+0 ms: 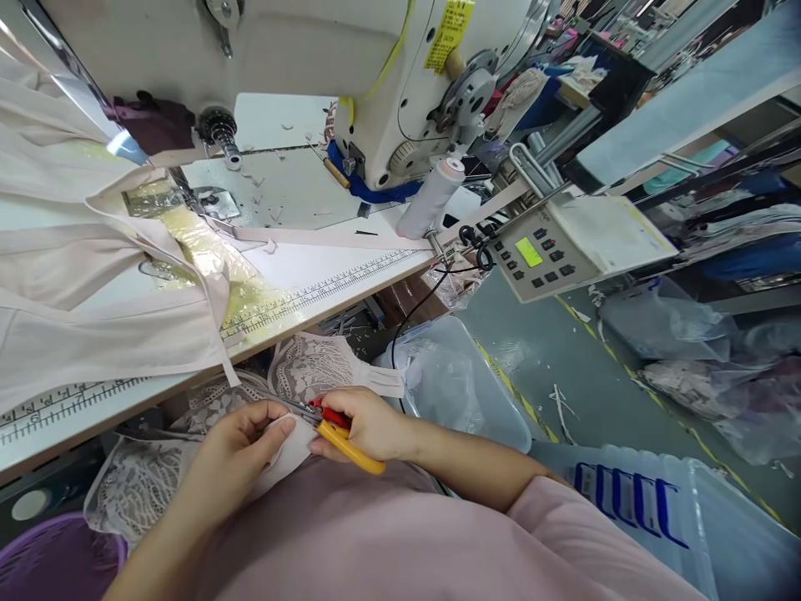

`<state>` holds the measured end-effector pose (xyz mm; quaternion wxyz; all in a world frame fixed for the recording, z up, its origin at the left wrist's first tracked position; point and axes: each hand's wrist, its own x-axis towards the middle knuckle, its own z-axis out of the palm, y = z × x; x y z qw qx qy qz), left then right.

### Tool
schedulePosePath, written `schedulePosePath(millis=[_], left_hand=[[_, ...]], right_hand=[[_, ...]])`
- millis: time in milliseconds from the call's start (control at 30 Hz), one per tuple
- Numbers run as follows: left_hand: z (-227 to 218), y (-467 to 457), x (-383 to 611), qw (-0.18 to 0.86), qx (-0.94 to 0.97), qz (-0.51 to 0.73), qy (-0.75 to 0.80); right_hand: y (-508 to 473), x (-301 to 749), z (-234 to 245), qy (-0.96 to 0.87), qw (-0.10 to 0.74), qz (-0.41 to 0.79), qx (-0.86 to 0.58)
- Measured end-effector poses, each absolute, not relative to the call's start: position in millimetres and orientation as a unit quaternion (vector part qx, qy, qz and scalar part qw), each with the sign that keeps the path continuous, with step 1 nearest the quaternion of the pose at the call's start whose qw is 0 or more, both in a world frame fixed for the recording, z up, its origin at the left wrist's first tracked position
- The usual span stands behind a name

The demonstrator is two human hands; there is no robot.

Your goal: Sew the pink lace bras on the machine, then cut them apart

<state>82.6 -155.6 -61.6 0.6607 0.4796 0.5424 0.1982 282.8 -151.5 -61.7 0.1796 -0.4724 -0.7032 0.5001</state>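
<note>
My right hand (369, 424) is closed around a pair of scissors (350, 448) with an orange handle and a red part. Their blades point left, toward my other hand. Between thumb and fingers, my left hand (241, 451) pinches a pale pink piece of fabric (288, 455) beside the blades. Whether the blades touch the fabric I cannot tell. Just beyond my hands lies a lace bra cup piece (313, 366) with a pale strap end. More lace fabric (138, 484) hangs to the left, partly hidden behind my left forearm.
A sewing machine (300, 50) stands on the white table (350, 271), whose edge carries a ruler. Pale fabric (106, 334) drapes over the table's left part. Nearby are a thread cone (431, 196), a control box (544, 250), a clear bin (494, 392) and a purple basket (68, 542).
</note>
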Motion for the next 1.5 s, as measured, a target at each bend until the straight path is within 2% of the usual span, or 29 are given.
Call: schedulePosePath(millis=[167,567,1267,1500], left_hand=[[-59.2,-154.3,83.3,0.652,0.472,0.208,0.556],[-63.2,-155.9,79.1,0.661,0.471,0.225,0.539],[-63.1,-156.7,79.4,0.651,0.473,0.244,0.541],[-64.1,-156.6,79.8,0.666,0.466,0.217,0.540]], right_hand=[[-154.3,280.5,-59.3,-0.685,0.207,0.486,-0.503],[-158.5,285.2,-55.4,-0.626,0.254,0.542,-0.500],[-154.3,284.2,-55.6,-0.670,0.256,0.494,-0.491],[-154.7,285.0,-57.5,-0.666,0.263,0.502,-0.484]])
